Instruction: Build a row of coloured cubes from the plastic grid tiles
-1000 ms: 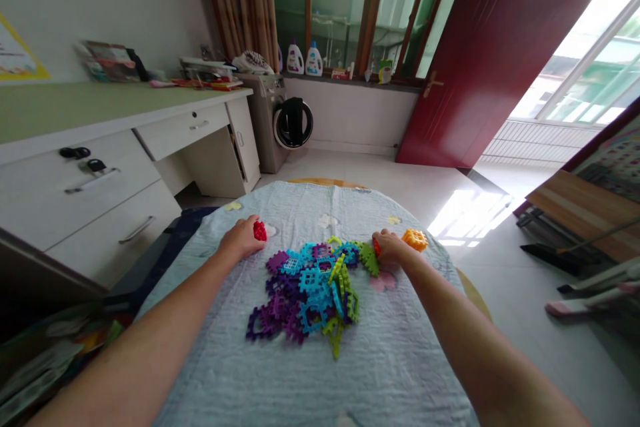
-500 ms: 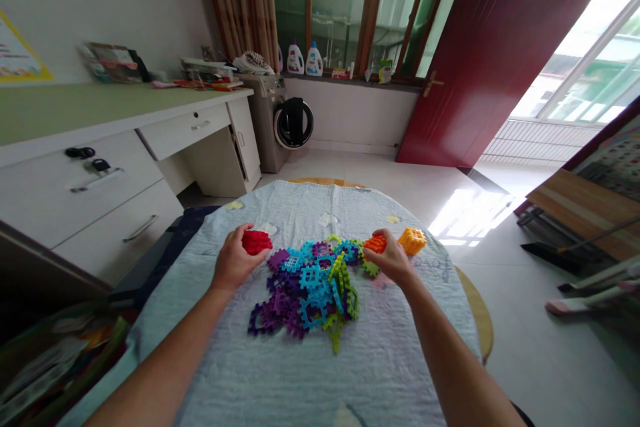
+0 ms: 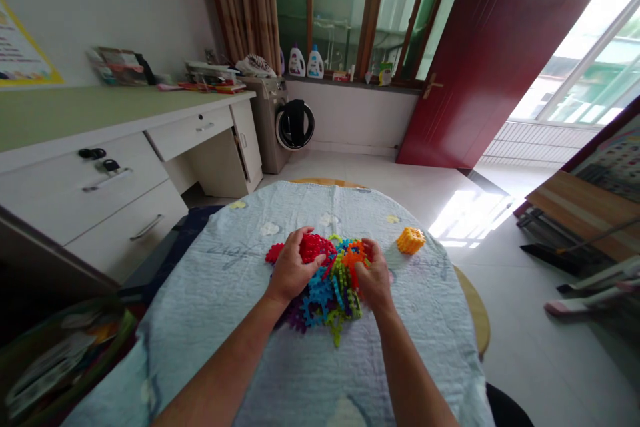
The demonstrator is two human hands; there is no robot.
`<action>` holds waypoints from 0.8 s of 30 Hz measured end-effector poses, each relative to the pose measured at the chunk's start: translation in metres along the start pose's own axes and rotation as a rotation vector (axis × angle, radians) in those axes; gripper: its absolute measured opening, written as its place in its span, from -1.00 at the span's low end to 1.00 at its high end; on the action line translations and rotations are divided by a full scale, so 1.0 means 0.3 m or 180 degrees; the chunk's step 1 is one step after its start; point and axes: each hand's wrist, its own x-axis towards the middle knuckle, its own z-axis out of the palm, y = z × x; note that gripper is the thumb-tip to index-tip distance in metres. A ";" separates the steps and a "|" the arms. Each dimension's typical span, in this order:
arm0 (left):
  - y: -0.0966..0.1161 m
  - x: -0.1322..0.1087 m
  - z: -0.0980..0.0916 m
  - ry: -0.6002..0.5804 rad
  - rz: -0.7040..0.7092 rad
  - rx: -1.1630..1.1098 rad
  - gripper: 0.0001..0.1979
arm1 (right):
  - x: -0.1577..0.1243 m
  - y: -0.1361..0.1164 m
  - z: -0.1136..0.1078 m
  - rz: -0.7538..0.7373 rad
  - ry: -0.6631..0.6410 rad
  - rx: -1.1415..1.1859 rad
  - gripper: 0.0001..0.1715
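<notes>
Over the middle of the pile my left hand [image 3: 294, 267] is closed around red toothed building pieces [image 3: 317, 248], fingers behind and thumb in front. More red ones show past its left side. Just to the right, my right hand [image 3: 374, 278] curls round orange building pieces [image 3: 354, 255], thumb and fingers at their right side. Whether these touch the pile cannot be made out. Below and between the hands lie blue building pieces [image 3: 317, 293], green building pieces [image 3: 337, 328] and purple building pieces [image 3: 296, 317], partly hidden by my left hand.
A yellow-orange cube of pieces [image 3: 411, 240] sits apart on the right of the cloth-covered round table [image 3: 320, 373]. To the left stands a white desk [image 3: 135, 187] with drawers; beyond are a washing machine [image 3: 270, 127] and a red door [image 3: 465, 67]. A bag [image 3: 65, 360] is at lower left.
Both hands have moved inward over the pile, the left to the right with the red pieces, the right to the left with the orange ones. The yellow-orange cube stays put.
</notes>
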 end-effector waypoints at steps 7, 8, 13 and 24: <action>-0.083 -0.058 -0.019 0.0241 0.0196 0.0405 -0.62 | -0.071 0.073 -0.040 0.0005 0.0212 -0.0246 -0.27; -0.091 -0.066 -0.020 0.0243 0.0153 0.0439 -0.61 | -0.080 0.081 -0.036 -0.0065 0.0179 -0.0184 -0.27; -0.115 -0.080 -0.032 0.0473 -0.0100 0.0532 -0.50 | -0.116 0.124 0.001 -0.0439 0.0149 -0.0248 -0.24; -0.191 -0.012 -0.097 0.0756 -0.0559 0.0149 -0.45 | -0.120 0.125 0.010 -0.0701 0.0585 -0.1358 -0.24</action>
